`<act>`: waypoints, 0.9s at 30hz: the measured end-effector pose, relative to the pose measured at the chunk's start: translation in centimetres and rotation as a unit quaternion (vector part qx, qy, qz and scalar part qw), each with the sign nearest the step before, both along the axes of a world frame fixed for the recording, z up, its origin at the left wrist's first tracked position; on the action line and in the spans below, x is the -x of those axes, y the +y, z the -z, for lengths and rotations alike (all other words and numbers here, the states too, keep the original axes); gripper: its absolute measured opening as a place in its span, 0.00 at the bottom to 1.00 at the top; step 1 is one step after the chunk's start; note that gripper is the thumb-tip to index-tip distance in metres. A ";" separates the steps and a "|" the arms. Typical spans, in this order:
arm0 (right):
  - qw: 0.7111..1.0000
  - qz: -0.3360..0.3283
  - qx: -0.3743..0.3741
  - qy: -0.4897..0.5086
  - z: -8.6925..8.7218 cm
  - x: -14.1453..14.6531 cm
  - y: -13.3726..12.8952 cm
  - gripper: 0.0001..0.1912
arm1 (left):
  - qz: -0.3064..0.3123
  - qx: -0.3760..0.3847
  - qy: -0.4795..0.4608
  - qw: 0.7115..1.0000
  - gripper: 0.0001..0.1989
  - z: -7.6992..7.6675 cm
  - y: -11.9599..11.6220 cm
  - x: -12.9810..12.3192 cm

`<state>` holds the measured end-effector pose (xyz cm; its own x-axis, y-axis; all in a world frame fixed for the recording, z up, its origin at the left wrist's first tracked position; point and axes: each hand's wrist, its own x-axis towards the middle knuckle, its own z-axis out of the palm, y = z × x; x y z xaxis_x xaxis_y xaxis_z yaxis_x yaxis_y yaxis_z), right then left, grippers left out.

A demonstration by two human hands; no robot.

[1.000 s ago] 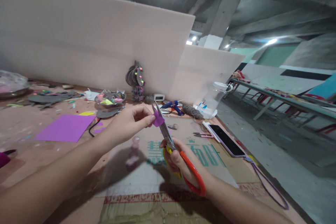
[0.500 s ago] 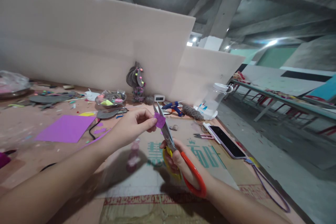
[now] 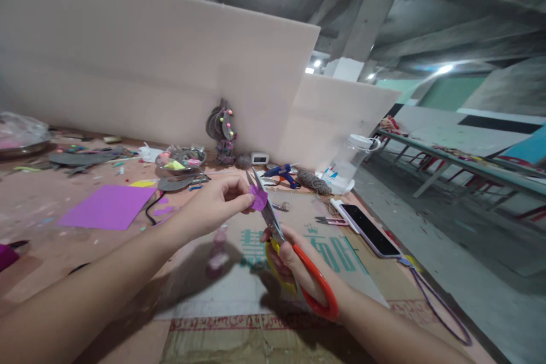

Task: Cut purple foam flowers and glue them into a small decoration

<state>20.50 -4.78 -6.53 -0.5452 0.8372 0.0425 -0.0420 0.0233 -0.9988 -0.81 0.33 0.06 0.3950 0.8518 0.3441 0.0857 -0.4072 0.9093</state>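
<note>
Left hand (image 3: 232, 199) covers one edge of the purple piece (image 3: 259, 199), which obscures part of the scissors (image 3: 271, 220). Right hand (image 3: 296, 253) hides some of the green lettering (image 3: 252, 236). Left edge of view crops the metal dish (image 3: 25, 151) and a magenta object (image 3: 7, 257). Display (image 3: 259, 159) on the white device (image 3: 267, 157): illegible. Items (image 3: 458, 152) on the far table (image 3: 409, 139): too small to identify.

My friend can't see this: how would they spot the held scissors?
Start at the table; above its cardboard is the right hand. It holds the scissors: red and yellow handles set them apart from the small snips beside the phone.
</note>
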 end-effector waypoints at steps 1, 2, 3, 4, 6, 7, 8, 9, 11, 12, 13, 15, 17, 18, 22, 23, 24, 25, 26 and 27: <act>1.000 0.001 -0.004 -0.007 -0.1 0.0 0.0 0.24 | -0.002 0.003 0.001 1.000 0.08 0.0 0.0 0.0; 1.000 0.001 -0.008 -0.016 -0.2 0.0 0.0 0.24 | -0.004 0.005 0.002 1.000 0.08 0.0 0.0 0.0; 1.000 0.001 -0.013 -0.026 -0.3 -0.1 0.0 0.25 | -0.006 0.007 0.005 1.000 0.08 -0.1 -0.1 0.0; 0.999 0.002 -0.017 -0.034 -0.3 -0.1 0.0 0.25 | -0.009 0.009 0.008 1.000 0.08 -0.1 -0.1 0.0; 0.999 0.005 -0.024 -0.045 -0.5 -0.1 0.1 0.25 | -0.014 0.012 0.012 1.000 0.08 0.0 0.0 0.1; 0.999 0.008 -0.025 -0.047 -0.5 0.0 0.0 0.25 | -0.013 0.014 0.013 1.000 0.08 0.0 0.0 0.0; 0.998 0.011 -0.027 -0.049 -0.5 0.0 0.0 0.25 | -0.012 0.018 0.013 1.000 0.08 0.1 0.0 0.0; 0.998 0.014 -0.029 -0.051 -0.5 0.0 0.0 0.25 | -0.011 0.023 0.012 1.000 0.08 0.2 0.1 0.0; 0.998 0.020 -0.034 -0.054 -0.5 0.2 0.0 0.26 | -0.011 0.032 0.010 0.999 0.07 0.3 0.2 0.0; 0.998 0.023 -0.036 -0.056 -0.6 0.2 -0.1 0.26 | -0.012 0.037 0.009 0.999 0.08 0.4 0.2 -0.1; 0.997 0.025 -0.037 -0.056 -0.6 0.3 -0.1 0.26 | -0.015 0.041 0.007 0.999 0.08 0.4 0.2 -0.1; 0.997 0.028 -0.038 -0.056 -0.7 0.4 -0.2 0.27 | -0.018 0.046 0.004 0.999 0.08 0.5 0.2 -0.1; 0.997 0.034 -0.040 -0.057 -0.7 0.5 -0.2 0.27 | -0.019 0.048 -0.001 0.999 0.08 0.5 0.2 -0.1; 0.997 0.037 -0.044 -0.059 -0.8 0.5 -0.1 0.28 | -0.020 0.049 -0.002 0.999 0.08 0.5 0.2 -0.1; 0.994 0.040 -0.070 -0.068 -0.7 0.3 0.1 0.27 | -0.019 0.045 -0.002 0.999 0.08 0.6 0.2 0.0; 0.994 0.040 -0.073 -0.070 -0.7 0.3 0.1 0.27 | -0.019 0.043 0.000 0.999 0.08 0.7 0.2 0.0; 0.994 0.040 -0.075 -0.072 -0.7 0.3 0.2 0.27 | -0.020 0.040 0.003 0.999 0.08 0.7 0.2 0.0; 0.994 0.040 -0.076 -0.073 -0.7 0.3 0.2 0.27 | -0.023 0.037 0.007 0.999 0.08 0.7 0.2 0.1; 0.994 0.040 -0.076 -0.072 -0.7 0.3 0.1 0.27 | -0.024 0.033 0.012 0.999 0.08 0.7 0.2 0.1; 0.994 0.040 -0.076 -0.070 -0.7 0.3 0.1 0.28 | -0.024 0.027 0.016 0.999 0.08 0.7 0.3 0.2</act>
<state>20.19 -4.68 -5.78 -0.4870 0.8677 0.0996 0.1047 0.1713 -0.9796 -1.02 0.59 -0.63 0.3634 0.8870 0.2850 0.1338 -0.3525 0.9262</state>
